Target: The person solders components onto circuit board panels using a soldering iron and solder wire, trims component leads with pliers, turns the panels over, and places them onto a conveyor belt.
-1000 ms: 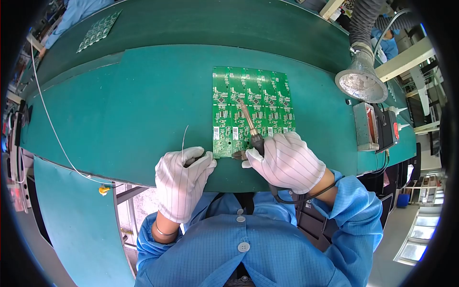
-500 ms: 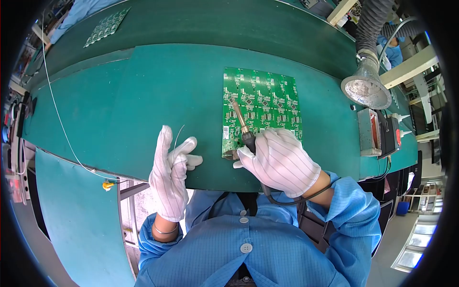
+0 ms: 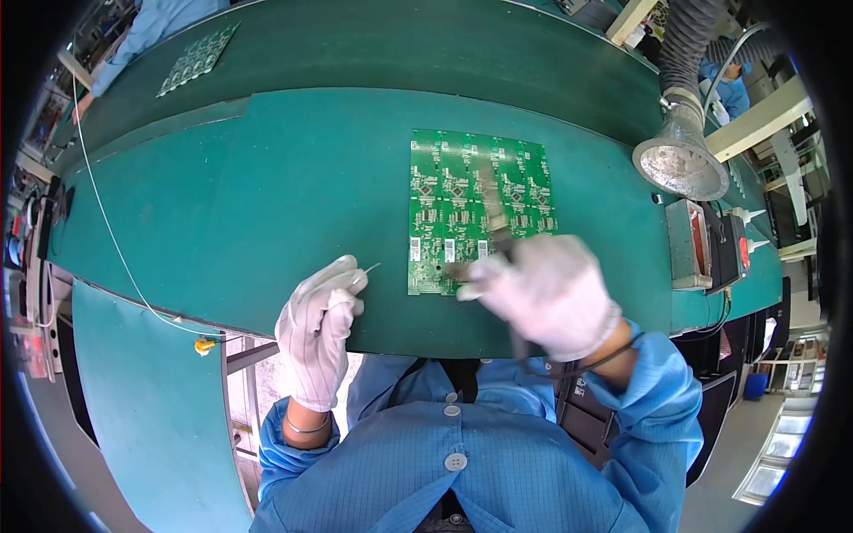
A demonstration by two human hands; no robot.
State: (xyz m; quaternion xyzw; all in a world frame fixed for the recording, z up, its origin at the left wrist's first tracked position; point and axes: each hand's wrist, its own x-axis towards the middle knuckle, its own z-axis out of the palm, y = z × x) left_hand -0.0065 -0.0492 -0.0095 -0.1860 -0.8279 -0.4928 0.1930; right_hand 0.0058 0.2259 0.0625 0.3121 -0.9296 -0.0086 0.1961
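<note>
"Counter (image 3: 267, 195) first: what does it carry?"

"Green-topped, it spreads across most of the view. A panel of circuit boards (image 3: 458, 213) lies flat on it, straight in front of the person, a little right of the middle."

"And over to the far right?"

"A metal funnel (image 3: 681, 160) on a ribbed hose, well apart from the panel."

"Now the hands."

"Both white-gloved. The right hand (image 3: 555, 293) is blurred, at the panel's lower right corner. The left hand (image 3: 317, 327) is raised left of the panel, near but apart, its fingers drawn narrow."

"What has the right one got?"

"Its fingers close round the dark handle of a soldering iron (image 3: 493, 206), which slants up across the boards. I cannot tell whether the tip touches; it is smeared by motion."

"And by those fingertips?"

"A small brownish thing (image 3: 455, 271), too blurred to name."

"The left?"

"Pinching a thin pale wire (image 3: 373, 267), its end poking out toward the panel."
</note>
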